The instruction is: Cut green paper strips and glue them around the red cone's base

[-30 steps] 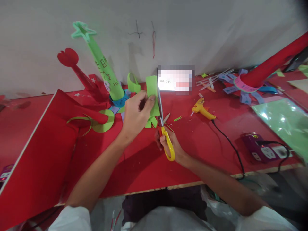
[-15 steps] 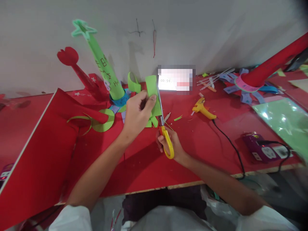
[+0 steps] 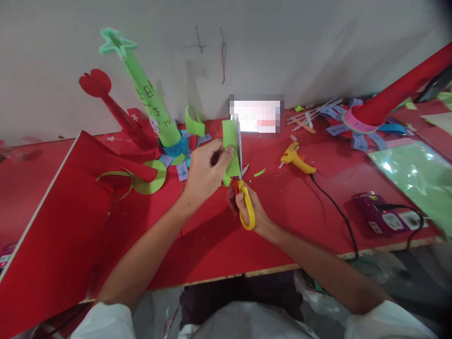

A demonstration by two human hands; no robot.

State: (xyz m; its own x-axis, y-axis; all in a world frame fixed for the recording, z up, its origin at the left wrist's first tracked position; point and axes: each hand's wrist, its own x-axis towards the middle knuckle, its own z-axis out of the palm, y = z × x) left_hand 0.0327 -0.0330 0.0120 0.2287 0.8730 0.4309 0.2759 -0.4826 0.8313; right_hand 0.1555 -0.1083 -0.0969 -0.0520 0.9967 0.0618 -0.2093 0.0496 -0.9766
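My left hand point(image 3: 208, 167) pinches a small piece of bright green paper point(image 3: 230, 134) between thumb and fingers, above the red table. My right hand point(image 3: 252, 207) grips scissors point(image 3: 249, 212) with yellow and red handles. Their blades point away from me, along the right edge of the paper. Whether the blades are parted is hard to make out. More green paper bits lie beneath, partly hidden by the left hand. Just beyond stands a green paper tube point(image 3: 150, 99) topped with a pale green star, its base wrapped in a blue band.
A yellow glue gun point(image 3: 298, 160) lies to the right, its black cord running to a purple box point(image 3: 381, 216). A red board point(image 3: 63, 221) stands at left. A lit, blurred screen point(image 3: 256, 115) leans at the wall. A red tube point(image 3: 402, 89) leans at far right.
The green paper has been turned more upright and sits slightly lower and to the right. The scissors' blades now point straighter ahead. Both hands keep their hold.
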